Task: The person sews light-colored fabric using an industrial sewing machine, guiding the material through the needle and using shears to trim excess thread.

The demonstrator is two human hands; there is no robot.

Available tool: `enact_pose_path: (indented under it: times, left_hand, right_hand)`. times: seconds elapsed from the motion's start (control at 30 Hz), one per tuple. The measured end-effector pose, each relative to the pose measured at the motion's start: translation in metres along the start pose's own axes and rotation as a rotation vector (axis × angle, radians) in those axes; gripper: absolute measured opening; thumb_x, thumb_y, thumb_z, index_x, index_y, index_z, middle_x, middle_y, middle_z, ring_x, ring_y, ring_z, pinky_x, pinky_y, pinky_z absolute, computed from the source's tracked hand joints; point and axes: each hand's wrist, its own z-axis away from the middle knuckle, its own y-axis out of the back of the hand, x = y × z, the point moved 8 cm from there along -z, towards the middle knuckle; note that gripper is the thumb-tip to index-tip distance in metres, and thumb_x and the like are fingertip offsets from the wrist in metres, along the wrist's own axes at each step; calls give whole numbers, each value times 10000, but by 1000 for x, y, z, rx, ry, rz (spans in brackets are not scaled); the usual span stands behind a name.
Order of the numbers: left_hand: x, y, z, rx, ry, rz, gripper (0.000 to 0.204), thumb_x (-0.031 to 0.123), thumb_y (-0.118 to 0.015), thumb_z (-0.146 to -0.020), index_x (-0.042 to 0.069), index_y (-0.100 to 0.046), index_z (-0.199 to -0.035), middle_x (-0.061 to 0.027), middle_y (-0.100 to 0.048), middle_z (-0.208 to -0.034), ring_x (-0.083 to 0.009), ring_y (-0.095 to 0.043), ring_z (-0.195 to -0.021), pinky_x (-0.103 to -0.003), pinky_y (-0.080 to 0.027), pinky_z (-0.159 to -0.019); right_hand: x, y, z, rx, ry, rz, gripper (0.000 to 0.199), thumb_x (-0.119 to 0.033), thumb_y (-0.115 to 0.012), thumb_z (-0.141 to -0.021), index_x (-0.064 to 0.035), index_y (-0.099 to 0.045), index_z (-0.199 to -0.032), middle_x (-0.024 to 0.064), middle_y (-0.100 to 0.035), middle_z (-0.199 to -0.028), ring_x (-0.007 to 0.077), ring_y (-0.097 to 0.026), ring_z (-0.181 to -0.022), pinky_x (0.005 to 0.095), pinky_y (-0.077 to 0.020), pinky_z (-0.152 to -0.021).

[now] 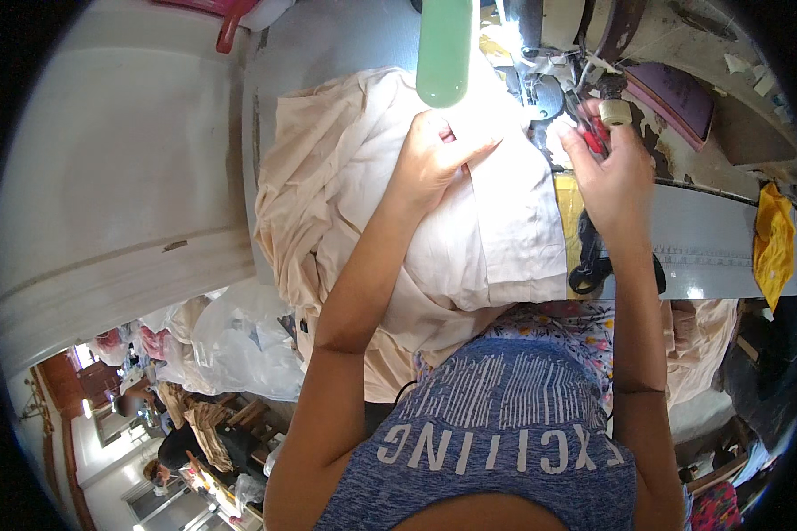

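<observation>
Cream cloth lies bunched and folded over the machine table, its right part a smooth layered panel. My left hand presses down on it, thumb and fingers closed on a fold. To the right, my right hand is closed around small red-handled scissors, blades toward the machine; motion blurs them slightly. A cream tape-like roll shows at its fingertips. Just left of the scissors is the sewing machine's lit needle area. A pale green rounded piece hangs over the cloth and hides part of it.
A purple booklet-like object lies at the far right. Yellow cloth hangs over the table's right end. Black scissor-like handles lie beside my right forearm. Plastic bags and a person are at the lower left.
</observation>
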Motion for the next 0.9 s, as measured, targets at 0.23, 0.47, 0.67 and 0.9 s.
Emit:
enact_pose_path:
  times: [0.23,0.47,0.67,0.9]
  left_hand:
    - [5,-3,2,-27,-17,134,183,6,-644,-769,-23,-595,-943,-38,-635,-835,-85,-602,-709,-205,-478,-626]
    - [8,3,-3,-41,-67,207,299,-6,-611,-769,-28,-549,-1061,-82,-642,-951,-121,-626,-821,-240,-507,-746]
    - [8,4,-2,-63,-58,212,316,-2,-611,-761,-25,-546,-1069,-79,-638,-964,-117,-619,-847,-246,-497,-770]
    - [10,0,-2,-54,-88,169,330,16,-607,-759,-14,-540,-1081,-66,-631,-938,-108,-610,-819,-237,-490,-735]
  right_hand:
    - [-10,-3,0,-106,66,2,332,-169,-653,-782,-35,-567,-1073,107,-595,-942,277,-582,-863,358,-473,-722]
    - [2,-81,8,-637,-745,-1336,324,-116,-531,-908,40,-502,-1190,89,-592,-1099,150,-579,-975,289,-493,-841]
    - [7,-93,10,-575,-911,-1597,312,-84,-522,-902,27,-507,-1193,117,-586,-1124,171,-572,-1051,321,-462,-938]
    - [-1,-79,0,-385,-771,-1487,330,3,-515,-869,40,-454,-1191,132,-579,-1103,196,-592,-987,300,-481,-888]
